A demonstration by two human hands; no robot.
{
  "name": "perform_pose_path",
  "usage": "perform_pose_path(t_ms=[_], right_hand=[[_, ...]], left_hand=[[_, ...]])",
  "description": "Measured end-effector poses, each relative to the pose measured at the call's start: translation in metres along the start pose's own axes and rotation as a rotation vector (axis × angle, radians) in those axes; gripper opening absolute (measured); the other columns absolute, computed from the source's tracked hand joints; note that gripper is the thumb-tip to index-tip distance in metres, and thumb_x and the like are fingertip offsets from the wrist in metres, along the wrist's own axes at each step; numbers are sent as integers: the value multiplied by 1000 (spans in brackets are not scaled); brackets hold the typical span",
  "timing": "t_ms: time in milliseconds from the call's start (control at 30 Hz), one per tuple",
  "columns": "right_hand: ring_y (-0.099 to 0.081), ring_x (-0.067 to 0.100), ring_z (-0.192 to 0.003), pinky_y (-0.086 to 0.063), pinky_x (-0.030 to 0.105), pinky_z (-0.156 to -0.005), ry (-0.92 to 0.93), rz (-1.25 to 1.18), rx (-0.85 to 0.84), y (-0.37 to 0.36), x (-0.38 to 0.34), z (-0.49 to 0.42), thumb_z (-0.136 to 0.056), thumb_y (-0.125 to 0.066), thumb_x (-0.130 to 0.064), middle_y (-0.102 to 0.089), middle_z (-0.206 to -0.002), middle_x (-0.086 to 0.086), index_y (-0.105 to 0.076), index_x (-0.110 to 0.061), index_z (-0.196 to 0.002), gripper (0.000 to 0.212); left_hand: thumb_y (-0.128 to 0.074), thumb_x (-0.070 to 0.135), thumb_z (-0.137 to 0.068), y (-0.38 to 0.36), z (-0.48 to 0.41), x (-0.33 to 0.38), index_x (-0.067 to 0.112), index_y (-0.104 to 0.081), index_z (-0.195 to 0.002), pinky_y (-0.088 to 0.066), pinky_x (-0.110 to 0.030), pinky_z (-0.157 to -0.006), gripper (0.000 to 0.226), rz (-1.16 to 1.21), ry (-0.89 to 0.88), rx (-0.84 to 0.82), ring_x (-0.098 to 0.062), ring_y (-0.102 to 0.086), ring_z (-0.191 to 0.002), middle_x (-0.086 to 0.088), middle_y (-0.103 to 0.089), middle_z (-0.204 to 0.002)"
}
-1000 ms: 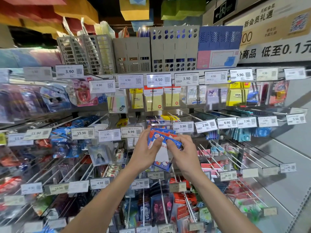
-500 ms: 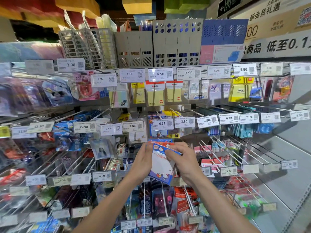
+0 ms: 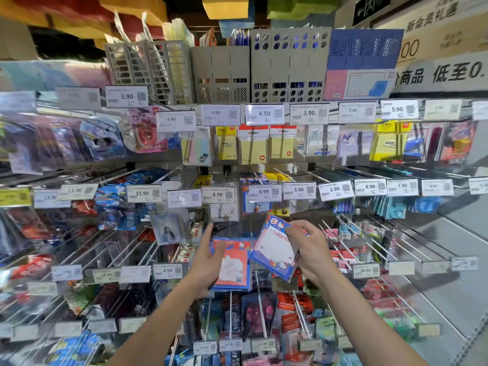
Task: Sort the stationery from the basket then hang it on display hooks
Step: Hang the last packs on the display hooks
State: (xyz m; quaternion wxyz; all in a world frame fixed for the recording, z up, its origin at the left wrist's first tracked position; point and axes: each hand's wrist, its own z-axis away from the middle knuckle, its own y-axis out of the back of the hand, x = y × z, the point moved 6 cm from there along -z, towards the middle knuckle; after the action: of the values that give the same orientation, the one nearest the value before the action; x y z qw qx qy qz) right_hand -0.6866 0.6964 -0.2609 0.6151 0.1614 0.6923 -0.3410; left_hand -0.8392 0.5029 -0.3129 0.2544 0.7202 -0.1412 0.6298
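My left hand (image 3: 208, 262) holds a small stack of cartoon memo packs, the top one red with a blue border (image 3: 233, 268), in front of the hook wall. My right hand (image 3: 311, 249) pinches one blue-bordered memo pack (image 3: 274, 247) with a white centre, tilted and apart from the stack. A matching blue pack hangs on the hook (image 3: 257, 175) under the 6.99 price tag (image 3: 264, 192), just above both hands. The basket is not in view.
Rows of metal display hooks with price tags jut toward me on all sides, loaded with sticky notes (image 3: 253, 149), tape and packaged goods. Grey and blue file holders (image 3: 287, 67) stand on the top shelf. Bare hooks (image 3: 401, 244) project at the right.
Both hands have come down from the 6.99 hook and drawn apart. The packs, held together before, are split: the stack in my left hand, one pack in my right.
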Motion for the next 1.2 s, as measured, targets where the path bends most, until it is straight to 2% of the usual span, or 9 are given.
perform_pose_path(t_ms=[67,267,367,500,700,867,1000,1067,1200], right_hand=[[-63,24,-56,-46,25,-49,21,16,11,-1,-2,-1,-95,-62,-1,-69,-75,15,-62,-6,-93,6],[-69,20,-58,-53,28,-49,79,75,-48,-28,-4,-1,-92,-66,8,-68,-86,19,-53,-4,-107,24],[-68,19,-56,-54,27,-49,94,77,-45,-39,-9,-2,-89,-65,13,-67,-86,19,-55,-2,-105,25],[-66,16,-55,-52,25,-48,132,115,-40,-41,-15,-6,-87,-65,14,-67,-81,16,-56,-4,-97,23],[-68,19,-59,-51,26,-47,169,139,-92,-44,-16,-7,-88,-66,12,-67,-71,5,-53,-6,-93,22],[-72,25,-80,-56,36,-63,301,379,-99,-40,-24,-11,-87,-74,-3,-70,-87,9,-57,-12,-86,19],[-60,13,-78,-48,33,-72,830,853,120,-31,-61,-6,-86,-79,-28,-66,-79,-10,-67,-20,-80,15],[-55,20,-95,-43,36,-81,1075,1050,199,-33,-78,-6,-84,-78,-29,-66,-96,-7,-69,-20,-96,17],[-40,31,-133,-42,49,-92,993,1500,105,-41,-86,-31,-81,-77,-35,-56,-139,-6,-60,-32,-131,53]], left_hand=[[-43,30,-109,2,3,7,47,-19,-159,-26,-22,-113,58,-105,-103,-29,8,-17,-141,33,-15,-156],[-36,23,-111,-19,8,27,32,-72,-106,-51,-29,-79,38,-200,-97,-133,-17,-67,-94,10,-74,-106],[-25,44,-111,-34,15,36,26,-71,-107,-53,-43,-93,50,-317,-116,-252,-21,-72,-97,2,-77,-107],[-30,59,-104,-35,25,40,32,-74,-85,-52,-30,-70,55,-147,-74,-282,-17,-74,-77,2,-78,-83],[-63,23,-102,-38,25,43,23,-64,-84,-41,-18,-53,18,-135,-201,-355,0,-56,-50,15,-65,-60],[-63,27,-101,-37,21,37,22,-68,-90,-48,-23,-59,13,-74,-177,-378,-9,-65,-61,9,-71,-71],[-65,31,-99,-33,12,26,17,-72,-109,-54,-30,-66,18,-46,-150,-333,-21,-74,-77,-3,-79,-94],[-66,33,-98,-31,7,22,21,-73,-112,-54,-35,-69,19,-39,-142,-303,-24,-72,-80,-6,-79,-99],[-67,35,-98,-32,-1,16,26,-72,-110,-57,-39,-77,16,-54,-111,-264,-25,-75,-91,2,-79,-102]])
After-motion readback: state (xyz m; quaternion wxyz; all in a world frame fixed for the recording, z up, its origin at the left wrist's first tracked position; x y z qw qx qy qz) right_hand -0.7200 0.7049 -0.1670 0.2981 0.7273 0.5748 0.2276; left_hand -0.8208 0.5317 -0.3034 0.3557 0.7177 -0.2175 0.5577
